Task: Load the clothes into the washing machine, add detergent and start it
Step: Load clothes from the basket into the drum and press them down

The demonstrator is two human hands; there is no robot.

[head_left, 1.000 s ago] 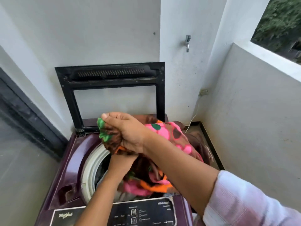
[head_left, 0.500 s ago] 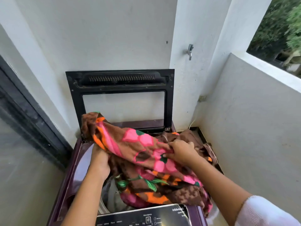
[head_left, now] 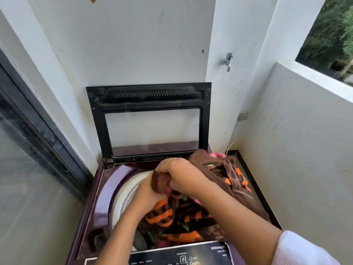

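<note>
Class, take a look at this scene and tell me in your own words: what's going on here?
A person is loading a top-loading washing machine whose lid stands open. The left grip and right grip both hold a bunched brown floral cloth over the drum. Part of the cloth lies in the drum; the rest drapes over the machine's right edge. The control panel is untouched.

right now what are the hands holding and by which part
The right hand and left hand both grip the floral cloth by one bunched-up part.
</note>
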